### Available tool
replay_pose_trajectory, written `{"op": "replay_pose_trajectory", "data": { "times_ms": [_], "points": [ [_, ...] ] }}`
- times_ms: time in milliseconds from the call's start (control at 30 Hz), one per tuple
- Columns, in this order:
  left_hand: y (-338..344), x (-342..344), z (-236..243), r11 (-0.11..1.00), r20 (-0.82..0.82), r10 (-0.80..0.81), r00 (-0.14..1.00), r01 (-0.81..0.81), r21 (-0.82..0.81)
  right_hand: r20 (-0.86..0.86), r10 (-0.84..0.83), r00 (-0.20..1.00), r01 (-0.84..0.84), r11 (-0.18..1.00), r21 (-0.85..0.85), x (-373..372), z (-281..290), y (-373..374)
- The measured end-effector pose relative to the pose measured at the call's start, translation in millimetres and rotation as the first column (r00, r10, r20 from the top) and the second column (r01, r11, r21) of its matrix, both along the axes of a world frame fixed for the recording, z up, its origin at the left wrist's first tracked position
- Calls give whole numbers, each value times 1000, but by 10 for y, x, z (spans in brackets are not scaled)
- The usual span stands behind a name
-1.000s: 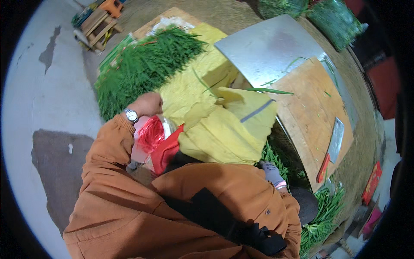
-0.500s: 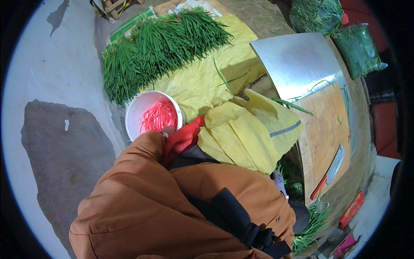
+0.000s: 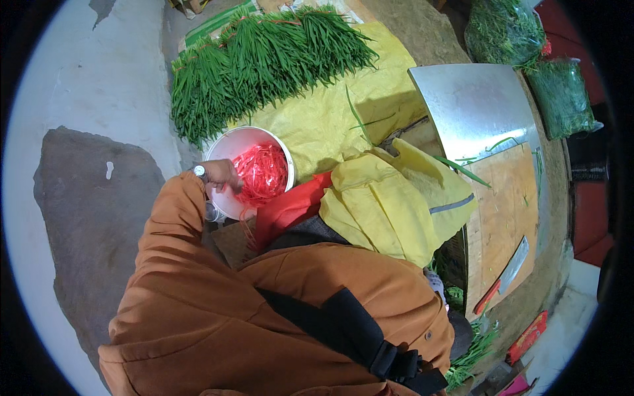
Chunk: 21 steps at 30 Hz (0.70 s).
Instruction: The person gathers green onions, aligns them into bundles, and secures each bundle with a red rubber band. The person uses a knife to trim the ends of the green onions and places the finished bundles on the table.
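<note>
Pale, patched wall (image 3: 142, 86) stands at left. The person's left hand (image 3: 223, 173) reaches over the left rim of a white bucket (image 3: 227, 145); whether its fingers grasp the red ribbon (image 3: 262, 170) inside cannot be told. The right hand (image 3: 436, 285), nearly hidden at near right, has unreadable fingers. Green bundles (image 3: 264, 63) lie beyond, partly over yellow sheeting (image 3: 389, 69).

A black strap (image 3: 356, 323) crosses the orange-brown jacket (image 3: 198, 330).
</note>
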<state>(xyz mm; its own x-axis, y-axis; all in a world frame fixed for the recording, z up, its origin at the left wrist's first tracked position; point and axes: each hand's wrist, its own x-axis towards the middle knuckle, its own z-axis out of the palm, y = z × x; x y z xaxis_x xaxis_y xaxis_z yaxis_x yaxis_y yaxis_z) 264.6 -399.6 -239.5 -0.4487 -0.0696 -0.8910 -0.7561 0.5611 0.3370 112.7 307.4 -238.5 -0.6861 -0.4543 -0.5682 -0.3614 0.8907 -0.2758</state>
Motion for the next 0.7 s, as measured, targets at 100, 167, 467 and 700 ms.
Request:
{"op": "replay_pose_trajectory", "data": {
  "times_ms": [100,167,467,700],
  "points": [
    [20,-15,145,997,-158,22,987,-34,-75,-84,16,996,-12,999,48,-75,336,-217],
    [93,-27,269,992,-163,124,979,-121,26,-143,-8,990,13,999,32,-74,574,-327],
    [155,-270,1190,507,-322,769,552,-221,833,-340,-194,920,105,959,-261,116,1421,-336],
    [529,-1146,2028,453,-422,798,429,35,891,-390,-389,834,216,883,-418,400,1885,-187]
  ]
}}
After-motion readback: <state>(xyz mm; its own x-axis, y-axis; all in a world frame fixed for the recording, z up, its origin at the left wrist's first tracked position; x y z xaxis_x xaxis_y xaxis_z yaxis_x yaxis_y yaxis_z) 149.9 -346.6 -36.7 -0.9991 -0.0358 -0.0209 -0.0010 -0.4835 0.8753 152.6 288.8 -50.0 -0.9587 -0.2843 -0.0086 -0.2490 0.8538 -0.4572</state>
